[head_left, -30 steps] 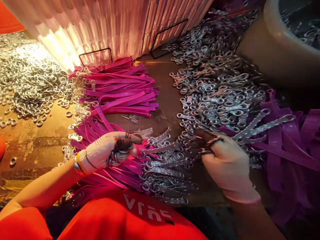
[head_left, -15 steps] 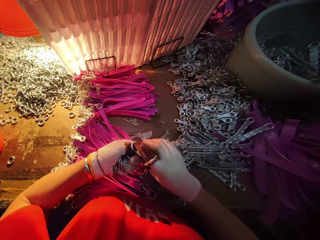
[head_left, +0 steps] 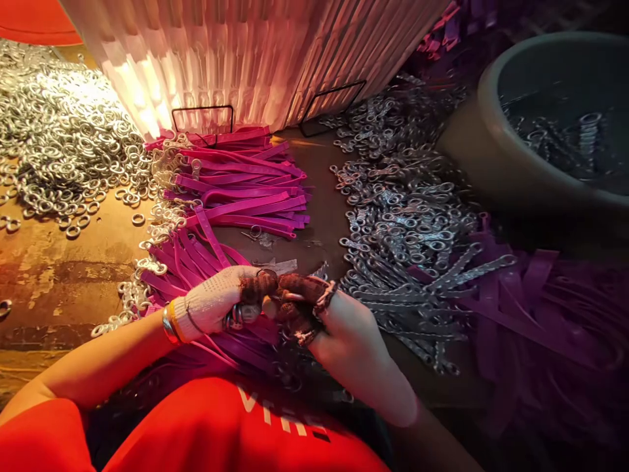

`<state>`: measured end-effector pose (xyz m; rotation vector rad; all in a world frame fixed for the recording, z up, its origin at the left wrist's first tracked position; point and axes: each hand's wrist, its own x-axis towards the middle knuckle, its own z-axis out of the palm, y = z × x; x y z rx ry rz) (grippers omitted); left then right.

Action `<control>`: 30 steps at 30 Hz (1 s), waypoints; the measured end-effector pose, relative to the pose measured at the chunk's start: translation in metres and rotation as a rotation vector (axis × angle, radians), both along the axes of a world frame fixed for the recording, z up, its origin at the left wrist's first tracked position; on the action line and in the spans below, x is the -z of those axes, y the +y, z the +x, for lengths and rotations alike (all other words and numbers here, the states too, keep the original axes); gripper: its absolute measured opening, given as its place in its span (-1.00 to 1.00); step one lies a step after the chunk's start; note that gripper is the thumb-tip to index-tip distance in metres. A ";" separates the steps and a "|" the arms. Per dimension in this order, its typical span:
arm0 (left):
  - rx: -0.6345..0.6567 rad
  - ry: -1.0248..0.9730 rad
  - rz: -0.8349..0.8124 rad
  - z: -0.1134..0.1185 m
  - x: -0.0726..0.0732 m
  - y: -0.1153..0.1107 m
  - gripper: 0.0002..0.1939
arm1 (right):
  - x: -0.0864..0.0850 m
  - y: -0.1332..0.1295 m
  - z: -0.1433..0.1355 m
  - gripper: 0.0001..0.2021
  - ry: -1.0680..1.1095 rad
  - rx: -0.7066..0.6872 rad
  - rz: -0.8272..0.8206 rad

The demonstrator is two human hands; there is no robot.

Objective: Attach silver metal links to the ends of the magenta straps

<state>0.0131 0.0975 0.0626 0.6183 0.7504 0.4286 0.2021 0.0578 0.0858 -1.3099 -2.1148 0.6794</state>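
Note:
My left hand (head_left: 221,298), in a pale glove with dark fingertips, is closed around several metal rings (head_left: 242,314) just in front of my body. Beside it, my right hand (head_left: 334,321) wears a light glove with dark finger covers. Its fingers are pinched together close to the left fingertips, and what they hold is too small and dark to name. Under and behind the hands lie magenta straps (head_left: 246,190), with metal links (head_left: 164,216) at their left ends.
Loose rings (head_left: 63,151) are heaped at the left. Twisted metal pieces (head_left: 403,223) lie at the right, near a large tub (head_left: 491,118) and more purple straps (head_left: 531,308). A ribbed pale panel (head_left: 221,59) with wire stands is behind.
My hands have drawn slightly apart at the fingertips, and my right hand has turned, showing its dark finger covers. A small ring now shows on the surface behind the hands. The view has shifted slightly.

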 end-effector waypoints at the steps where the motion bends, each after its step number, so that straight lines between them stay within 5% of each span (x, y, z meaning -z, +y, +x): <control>1: 0.003 0.038 0.040 -0.001 -0.003 -0.001 -0.71 | -0.001 -0.001 -0.001 -0.66 0.015 0.051 -0.020; 7: 0.054 0.294 0.416 -0.003 -0.015 -0.005 -0.73 | 0.005 -0.004 -0.005 -0.48 -0.228 0.065 0.059; 11: 0.006 0.353 0.350 0.000 -0.010 -0.005 -0.71 | 0.011 -0.001 -0.009 -0.77 -0.476 0.021 0.092; 15: 0.047 0.379 0.310 0.002 -0.011 0.006 -0.72 | 0.017 0.000 -0.004 -0.92 -0.415 0.049 0.024; 18: 0.203 0.554 0.619 0.007 -0.019 0.039 -0.84 | 0.023 0.001 0.005 -0.86 -0.313 0.177 0.037; 22: 0.343 1.185 1.268 0.029 -0.021 0.108 -0.74 | 0.030 0.003 0.013 -0.81 -0.222 0.295 0.055; 26: 0.432 1.403 1.298 0.058 -0.001 0.150 -0.65 | 0.031 0.003 0.011 -0.83 -0.088 0.250 -0.023; 30: 0.395 1.442 1.389 0.063 0.013 0.152 -0.63 | 0.029 0.003 0.011 -0.74 0.032 0.213 -0.049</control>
